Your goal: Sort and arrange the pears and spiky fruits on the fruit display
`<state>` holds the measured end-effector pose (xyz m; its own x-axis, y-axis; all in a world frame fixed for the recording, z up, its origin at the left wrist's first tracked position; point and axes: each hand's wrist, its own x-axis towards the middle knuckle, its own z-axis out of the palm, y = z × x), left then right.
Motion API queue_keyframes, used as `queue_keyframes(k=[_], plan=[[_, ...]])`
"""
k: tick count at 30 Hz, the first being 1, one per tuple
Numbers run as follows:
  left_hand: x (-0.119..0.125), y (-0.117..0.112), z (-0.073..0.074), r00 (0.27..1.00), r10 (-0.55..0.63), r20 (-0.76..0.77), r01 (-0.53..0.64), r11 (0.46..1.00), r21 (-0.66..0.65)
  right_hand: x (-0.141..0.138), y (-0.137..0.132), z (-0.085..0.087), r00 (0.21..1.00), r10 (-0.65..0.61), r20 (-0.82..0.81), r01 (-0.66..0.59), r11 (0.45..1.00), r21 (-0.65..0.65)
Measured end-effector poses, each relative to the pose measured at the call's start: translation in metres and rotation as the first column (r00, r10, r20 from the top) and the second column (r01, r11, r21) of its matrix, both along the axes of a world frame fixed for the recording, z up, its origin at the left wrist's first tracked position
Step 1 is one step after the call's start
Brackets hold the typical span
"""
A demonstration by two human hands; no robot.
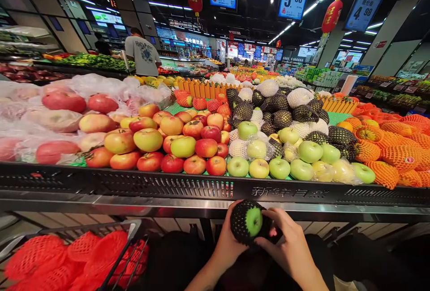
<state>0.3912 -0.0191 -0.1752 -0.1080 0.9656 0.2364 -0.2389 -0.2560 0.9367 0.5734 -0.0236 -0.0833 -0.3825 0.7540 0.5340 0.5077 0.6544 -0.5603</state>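
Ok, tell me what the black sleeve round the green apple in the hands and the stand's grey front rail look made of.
The black mesh sleeve looks like soft foam netting, matt: open diamond holes stretch over the glossy round green apple. The grey front rail is probably brushed metal, perhaps steel: long pale reflections run along it.

L hand [231, 241] & R hand [289, 247] are close together, low centre, palms facing inward, fingers curled in a grip. R fingertips [273, 219] bend toward L. Both forearms angle up from bottom edge.
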Motion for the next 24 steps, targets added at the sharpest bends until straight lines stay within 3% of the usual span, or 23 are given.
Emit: queue_keyframes(k=[5,9,12,15,18,21,24], plan=[[0.0,0.003,-0.007,1.0,-0.002,0.013,0.001,0.999,0.038,-0.004,-0.001,0.001,0.995,-0.033,0.099,0.049,0.986,-0.162],[0.001,0.001,-0.005,0.999,-0.041,0.003,0.041,0.999,0.016,-0.008,-0.002,0.006,0.978,-0.056,0.2,0.108,0.96,-0.259],[-0.005,-0.001,0.003,0.982,-0.073,-0.175,0.068,0.997,-0.033,-0.01,0.002,0.007,0.963,-0.032,0.267,0.121,0.939,-0.322],[-0.014,-0.002,0.007,0.897,-0.1,-0.43,0.107,0.994,-0.009,-0.013,0.009,-0.001,0.964,-0.003,0.265,0.094,0.938,-0.334],[-0.022,0.0,0.004,0.822,-0.081,-0.564,0.147,0.987,0.072,-0.013,0.019,-0.019,0.981,0.009,0.194,0.065,0.927,-0.37],[-0.029,0.003,-0.003,0.779,-0.06,-0.624,0.119,0.991,0.053,-0.01,0.027,-0.044,0.998,-0.041,0.049,0.059,0.877,-0.477],[-0.042,0.006,-0.01,0.806,0.044,-0.59,-0.03,0.999,0.034,-0.004,0.03,-0.064,0.969,-0.056,-0.239,-0.08,0.849,-0.522]])
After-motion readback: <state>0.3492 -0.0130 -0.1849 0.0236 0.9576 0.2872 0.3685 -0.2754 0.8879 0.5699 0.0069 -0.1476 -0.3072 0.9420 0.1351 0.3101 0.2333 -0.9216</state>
